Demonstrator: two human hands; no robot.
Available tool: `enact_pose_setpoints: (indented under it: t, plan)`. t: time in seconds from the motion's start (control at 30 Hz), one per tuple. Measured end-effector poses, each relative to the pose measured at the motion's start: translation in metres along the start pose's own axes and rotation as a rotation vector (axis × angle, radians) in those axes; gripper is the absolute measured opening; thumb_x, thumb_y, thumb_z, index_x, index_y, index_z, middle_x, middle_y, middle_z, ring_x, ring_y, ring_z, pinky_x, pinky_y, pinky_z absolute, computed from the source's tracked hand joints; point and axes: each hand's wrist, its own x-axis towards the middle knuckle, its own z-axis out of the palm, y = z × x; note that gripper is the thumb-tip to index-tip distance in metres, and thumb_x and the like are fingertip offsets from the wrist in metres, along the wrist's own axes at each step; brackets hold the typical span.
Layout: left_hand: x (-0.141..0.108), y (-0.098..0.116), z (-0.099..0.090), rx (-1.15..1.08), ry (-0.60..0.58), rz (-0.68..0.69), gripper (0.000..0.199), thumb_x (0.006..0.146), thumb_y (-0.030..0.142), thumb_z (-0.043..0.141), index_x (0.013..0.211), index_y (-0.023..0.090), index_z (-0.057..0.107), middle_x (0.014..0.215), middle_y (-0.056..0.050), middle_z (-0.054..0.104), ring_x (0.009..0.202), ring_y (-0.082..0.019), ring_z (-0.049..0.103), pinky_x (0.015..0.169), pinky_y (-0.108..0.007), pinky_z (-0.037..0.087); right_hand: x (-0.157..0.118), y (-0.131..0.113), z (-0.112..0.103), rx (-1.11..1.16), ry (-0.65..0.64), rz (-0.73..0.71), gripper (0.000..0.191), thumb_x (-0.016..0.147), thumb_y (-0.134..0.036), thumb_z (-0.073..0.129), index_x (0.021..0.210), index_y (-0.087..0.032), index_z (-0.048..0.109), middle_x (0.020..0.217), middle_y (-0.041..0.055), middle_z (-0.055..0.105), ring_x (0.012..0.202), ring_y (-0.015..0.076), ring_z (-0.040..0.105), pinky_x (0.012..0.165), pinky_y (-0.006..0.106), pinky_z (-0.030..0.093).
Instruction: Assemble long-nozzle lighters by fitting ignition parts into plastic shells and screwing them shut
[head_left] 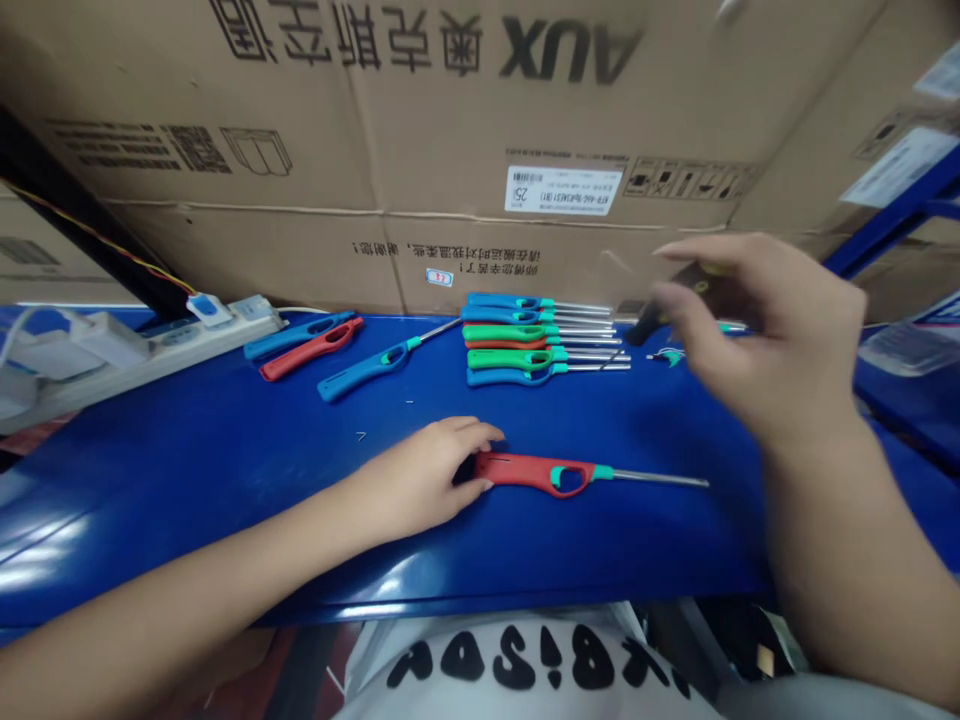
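Note:
A long-nosed gas lighter with a red handle, teal trigger and metal tube lies on the blue table, its tube pointing right. The thumb and fingers of my left hand grip the rear end of its handle. Raised at the right, my right hand is closed around a dark-handled screwdriver, somewhat blurred, its thin shaft angled down to the left. Beyond the red lighter, several blue, green and red lighters lie stacked side by side. One blue lighter rests apart, to their left.
A blue handle and a red handle lie near a white power strip. Small metal bits and teal parts are on the table. A large cardboard box stands behind; a clear plastic container sits far right.

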Motion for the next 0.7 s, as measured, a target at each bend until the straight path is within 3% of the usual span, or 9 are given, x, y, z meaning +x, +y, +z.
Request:
enact_pose_setpoints:
  t: [0.1, 0.23, 0.4, 0.53, 0.7]
  plan:
    - [-0.004, 0.007, -0.006, 0.166, -0.033, -0.056, 0.045, 0.086, 0.019, 0.068, 0.13, 0.02, 0.059, 0.118, -0.008, 0.066, 0.109, -0.028, 0.063, 0.094, -0.045, 0.055, -0.003, 0.041, -0.012, -0.176, -0.153, 0.068, 0.026, 0.098, -0.037, 0.056, 0.122, -0.031, 0.063, 0.107, 0.0064, 0.07, 0.08, 0.0222, 0.065, 0.077, 0.041, 0.055]
    - [0.0, 0.02, 0.003, 0.263, -0.065, -0.006, 0.041, 0.094, 0.028, 0.062, 0.133, 0.016, 0.057, 0.123, -0.013, 0.062, 0.111, -0.03, 0.061, 0.096, -0.046, 0.054, -0.025, 0.082, -0.012, -0.278, -0.224, 0.225, 0.021, 0.095, -0.04, 0.051, 0.1, -0.025, 0.066, 0.099, 0.0101, 0.066, 0.093, 0.028, 0.063, 0.088, 0.047, 0.052]
    - [0.016, 0.027, 0.005, 0.327, -0.121, 0.014, 0.037, 0.1, 0.016, 0.048, 0.136, 0.01, 0.056, 0.117, -0.015, 0.061, 0.106, -0.028, 0.062, 0.092, -0.042, 0.055, -0.043, 0.097, -0.008, -0.3, -0.305, 0.367, 0.013, 0.086, -0.03, 0.056, 0.085, -0.02, 0.064, 0.092, 0.0134, 0.064, 0.089, 0.0282, 0.065, 0.088, 0.043, 0.052]
    - [0.033, 0.016, -0.014, 0.232, -0.115, 0.065, 0.029, 0.1, 0.018, 0.049, 0.124, 0.013, 0.065, 0.11, -0.013, 0.061, 0.099, -0.025, 0.063, 0.09, -0.038, 0.054, -0.047, 0.1, -0.01, -0.372, -0.611, 0.591, 0.014, 0.084, -0.026, 0.058, 0.094, -0.018, 0.065, 0.101, 0.0148, 0.061, 0.096, 0.029, 0.064, 0.093, 0.04, 0.049]
    - [0.065, -0.011, -0.039, 0.244, 0.098, 0.16, 0.026, 0.101, 0.022, 0.048, 0.118, 0.015, 0.067, 0.108, -0.012, 0.061, 0.098, -0.023, 0.062, 0.092, -0.037, 0.052, -0.065, 0.104, -0.008, -0.311, -0.982, 0.739, 0.043, 0.08, -0.025, 0.062, 0.122, -0.018, 0.058, 0.119, 0.0179, 0.056, 0.06, 0.0175, 0.062, 0.061, 0.035, 0.052]
